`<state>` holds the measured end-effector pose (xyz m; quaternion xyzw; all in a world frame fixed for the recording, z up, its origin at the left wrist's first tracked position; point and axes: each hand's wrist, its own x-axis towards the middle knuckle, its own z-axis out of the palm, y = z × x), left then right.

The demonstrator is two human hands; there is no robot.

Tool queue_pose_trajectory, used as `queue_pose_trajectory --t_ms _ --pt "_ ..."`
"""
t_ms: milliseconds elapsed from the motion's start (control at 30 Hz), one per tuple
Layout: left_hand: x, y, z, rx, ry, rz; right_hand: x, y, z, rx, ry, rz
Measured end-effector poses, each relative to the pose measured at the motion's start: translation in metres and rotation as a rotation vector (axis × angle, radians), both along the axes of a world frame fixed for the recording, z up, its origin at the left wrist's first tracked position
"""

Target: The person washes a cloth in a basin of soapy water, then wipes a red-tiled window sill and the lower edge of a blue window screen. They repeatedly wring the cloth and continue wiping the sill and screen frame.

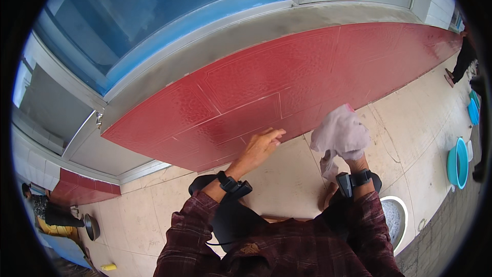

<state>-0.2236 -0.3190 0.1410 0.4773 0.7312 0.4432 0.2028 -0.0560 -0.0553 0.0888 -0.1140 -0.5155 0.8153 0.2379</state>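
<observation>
A pale greyish-pink cloth (340,130) is draped over my right hand (355,157), which grips it and is mostly covered by it. One end of the cloth dangles beside the wrist. My left hand (265,142) is empty, its fingers loosely bent and pointing right, in front of the lower part of a red tiled wall (269,80). Whether its fingertips touch the tiles I cannot tell. Each wrist wears a black strapped device. To the right of my legs, a white basin (401,215) holds foamy water, partly hidden by my right sleeve.
Above the red tiles runs a grey ledge (238,42) under blue-tinted window glass (165,15). A turquoise basin (457,163) stands on the right, a dark bowl (92,227) at left. People are at the far left (50,211) and far right (463,61). Beige floor tiles (284,188) lie below.
</observation>
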Motion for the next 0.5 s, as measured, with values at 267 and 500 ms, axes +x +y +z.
queue_pose_trajectory --t_ms 267,500 --pt "-0.044 -0.003 -0.127 -0.259 -0.383 0.038 0.029 0.043 -0.133 0.055 -0.720 0.645" --pt "-0.048 0.013 -0.193 -0.395 -0.700 0.031 0.002 0.029 -0.135 -0.082 -0.540 0.413"
